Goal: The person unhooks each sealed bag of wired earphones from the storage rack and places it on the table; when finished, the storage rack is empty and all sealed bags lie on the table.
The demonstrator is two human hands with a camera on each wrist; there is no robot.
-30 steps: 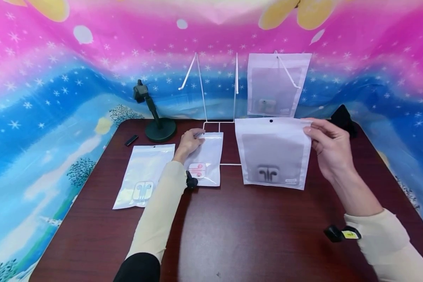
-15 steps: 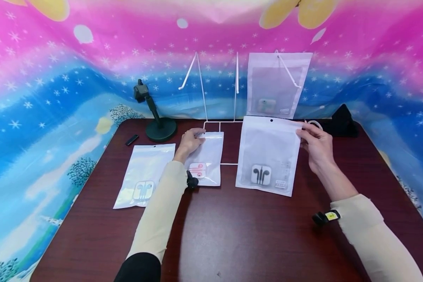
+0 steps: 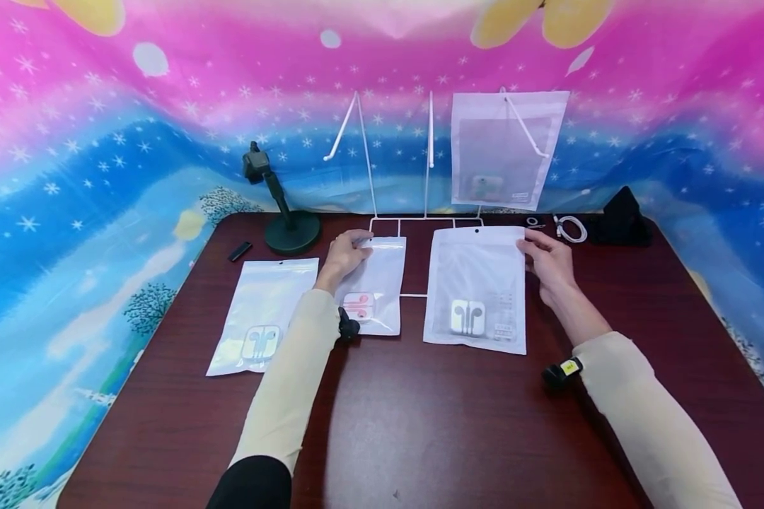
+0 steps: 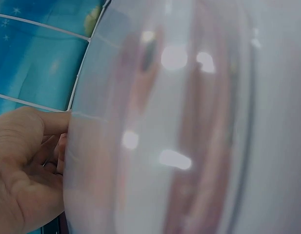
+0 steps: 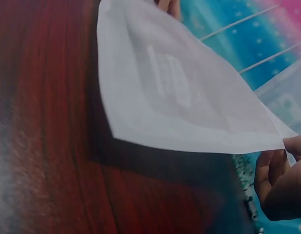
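My right hand (image 3: 550, 268) pinches the upper right corner of a white zip pouch (image 3: 475, 272) with dark-corded earphones in a white case (image 3: 467, 317). A shadow lies under that pouch in the right wrist view, where its edge (image 5: 189, 147) runs to the fingers. My left hand (image 3: 346, 256) pinches the top edge of a smaller pouch (image 3: 382, 276) with pink earphones (image 3: 359, 307), which stands to the left. In the left wrist view its glossy film (image 4: 155, 122) hides most of the fingers. Further left, a third pouch (image 3: 264, 293) with pale blue earphones (image 3: 261, 343) lies on the table.
Behind the pouches stands a white wire rack (image 3: 431, 134) with hooks. One pouch (image 3: 506, 152) hangs from its right hook. A black camera stand (image 3: 291, 232) is at back left, near a small black stick (image 3: 240, 251). A white coiled cable (image 3: 573, 230) and black holder (image 3: 622, 220) lie back right.
My right hand has moved left and down with its pouch, lowering it and turning its face more toward the light. The left hand holds still. The coiled cable has come into sight.
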